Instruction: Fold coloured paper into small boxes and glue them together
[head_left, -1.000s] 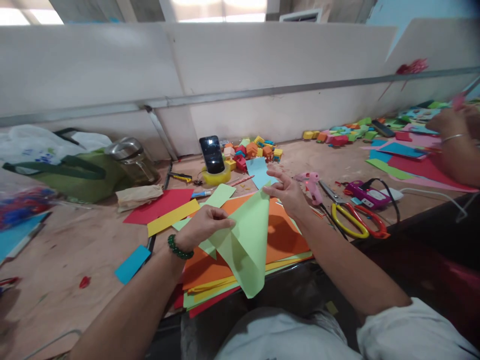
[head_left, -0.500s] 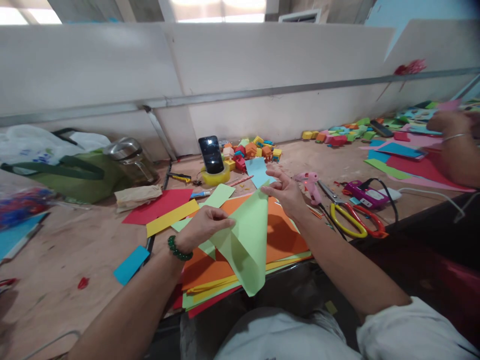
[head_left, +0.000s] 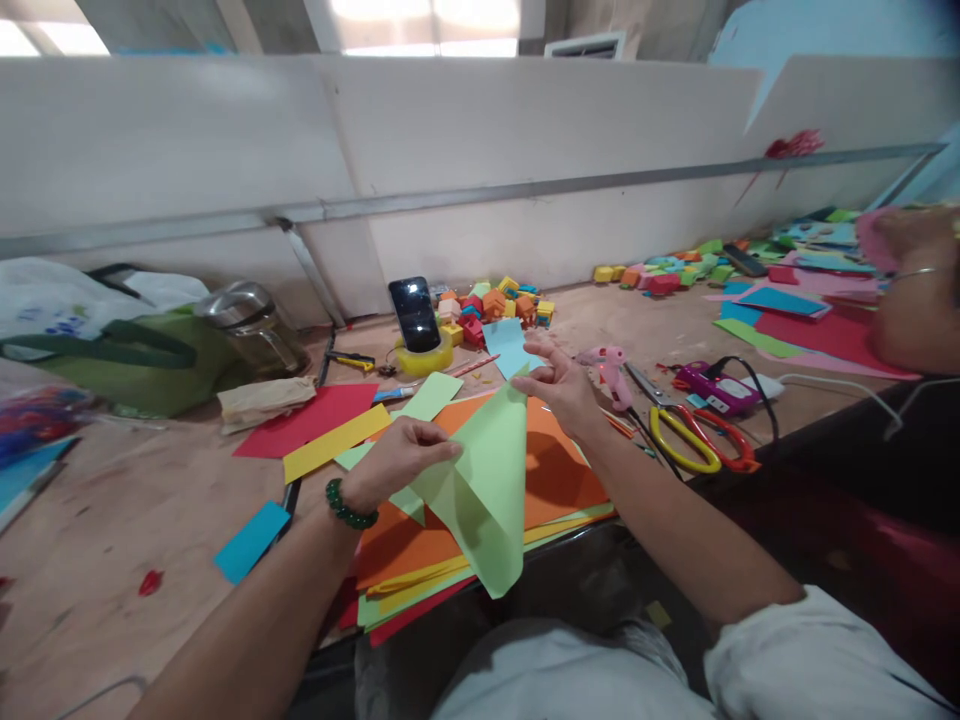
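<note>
Between my hands is a sheet of light green paper (head_left: 491, 470), curled into a loose cone with its narrow tip pointing up and away. My left hand (head_left: 405, 455), wearing a green bead bracelet (head_left: 349, 506), pinches the sheet's left edge between thumb and fingers. The tip is pinched by my right hand (head_left: 559, 385). Below the sheet lies a stack of coloured paper with an orange sheet (head_left: 562, 470) on top. Pale green strips (head_left: 435, 396) and a yellow strip (head_left: 334, 445) lie beside my left hand.
A glue gun (head_left: 613, 378) and large scissors (head_left: 686, 445) lie right of my hands. A phone (head_left: 415, 313) leans on a tape roll (head_left: 424, 357), beside small paper blocks (head_left: 495, 303). Far left stand a glass jar (head_left: 251, 330) and green bag (head_left: 150, 375). Another person's hand (head_left: 919, 235) works far right.
My view has shifted slightly, so the scene sits a little further left. Both hands keep their pinch on the green paper, whose shape is nearly unchanged. The other person's hand has moved slightly.
</note>
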